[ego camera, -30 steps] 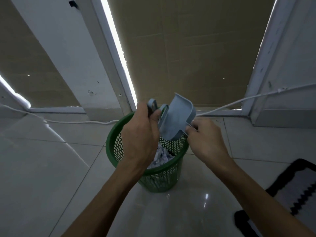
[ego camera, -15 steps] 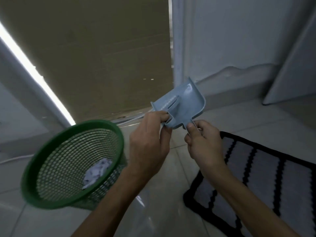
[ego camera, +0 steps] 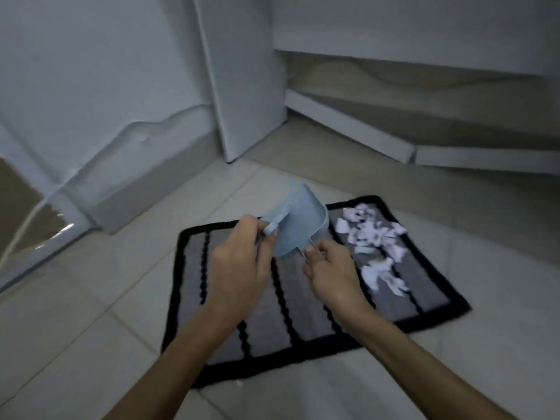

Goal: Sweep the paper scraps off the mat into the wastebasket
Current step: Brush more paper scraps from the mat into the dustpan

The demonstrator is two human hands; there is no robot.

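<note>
A grey mat (ego camera: pixel 263 328) with a black border and wavy black stripes lies on the tile floor. White paper scraps (ego camera: pixel 372 237) are heaped on its far right part. Above the mat's far edge I hold a small light-blue dustpan (ego camera: pixel 298 225), tilted with its mouth up. My left hand (ego camera: pixel 239 268) is closed around the handle on its left side. My right hand (ego camera: pixel 330 268) pinches a thin wire-like piece at its lower right corner. The wastebasket is out of view.
A white wall with a baseboard (ego camera: pixel 136 183) runs along the left. A white panel (ego camera: pixel 248 101) stands behind the mat, and a low white ledge (ego camera: pixel 348 128) crosses the back right. One tiny scrap (ego camera: pixel 239 383) lies on the tiles (ego camera: pixel 91 328) by the mat's near edge.
My view has swung right, from the green wastebasket to the mat. The dustpan came away from over the basket and now hangs above the mat, both hands still on it.
</note>
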